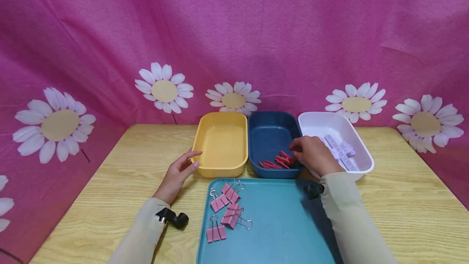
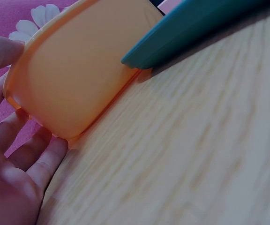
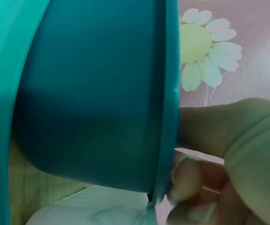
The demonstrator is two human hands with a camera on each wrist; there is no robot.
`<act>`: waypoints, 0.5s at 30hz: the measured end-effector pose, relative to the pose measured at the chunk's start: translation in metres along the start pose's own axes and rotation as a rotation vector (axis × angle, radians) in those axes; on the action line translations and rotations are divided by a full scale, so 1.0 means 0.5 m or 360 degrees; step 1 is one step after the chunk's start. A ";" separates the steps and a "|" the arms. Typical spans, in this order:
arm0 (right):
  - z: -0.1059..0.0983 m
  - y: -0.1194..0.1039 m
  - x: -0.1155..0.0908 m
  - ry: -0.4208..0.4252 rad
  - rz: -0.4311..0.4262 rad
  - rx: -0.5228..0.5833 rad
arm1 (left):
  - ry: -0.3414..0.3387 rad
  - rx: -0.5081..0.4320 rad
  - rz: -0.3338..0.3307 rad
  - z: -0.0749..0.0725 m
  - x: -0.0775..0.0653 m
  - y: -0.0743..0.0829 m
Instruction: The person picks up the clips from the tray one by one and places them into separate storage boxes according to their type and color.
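Lying heaped inside the smooth navy bin (image 1: 272,135), slender bright-red clips (image 1: 283,160).

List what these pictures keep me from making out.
Head: teal tray's near edge, cut off below.
Head: part of the white bin's inside, behind the right hand.
Head: markings on the long lilac strip, too small.
Right wrist: dark blue bin's inside, hidden by its wall.

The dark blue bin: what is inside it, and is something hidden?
Red clips lie in the near part of the dark blue bin. The right hand covers part of its right side; anything behind that hand cannot be seen.
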State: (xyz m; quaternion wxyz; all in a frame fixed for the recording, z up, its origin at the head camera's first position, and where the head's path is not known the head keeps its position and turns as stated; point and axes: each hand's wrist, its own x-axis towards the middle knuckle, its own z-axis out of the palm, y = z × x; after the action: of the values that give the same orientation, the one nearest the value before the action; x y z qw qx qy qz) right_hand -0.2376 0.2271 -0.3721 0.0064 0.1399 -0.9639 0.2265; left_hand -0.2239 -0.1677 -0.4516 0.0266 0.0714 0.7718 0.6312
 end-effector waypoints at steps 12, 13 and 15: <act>-0.002 -0.004 0.002 0.0020 -0.0021 0.0020 | 0.0003 -0.0005 -0.0009 0.000 0.001 0.001; -0.002 -0.004 0.002 0.0027 -0.0027 0.0021 | 0.0002 -0.0005 -0.0008 0.000 0.001 0.002; -0.003 -0.007 0.001 0.0042 -0.0043 0.0023 | 0.0003 -0.0004 -0.0006 0.001 0.001 0.002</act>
State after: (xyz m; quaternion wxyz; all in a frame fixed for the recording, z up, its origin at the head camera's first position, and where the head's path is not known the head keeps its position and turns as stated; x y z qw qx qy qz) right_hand -0.2373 0.2248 -0.3692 0.0213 0.1498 -0.9601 0.2352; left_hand -0.2241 -0.1671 -0.4505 0.0273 0.0694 0.7712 0.6322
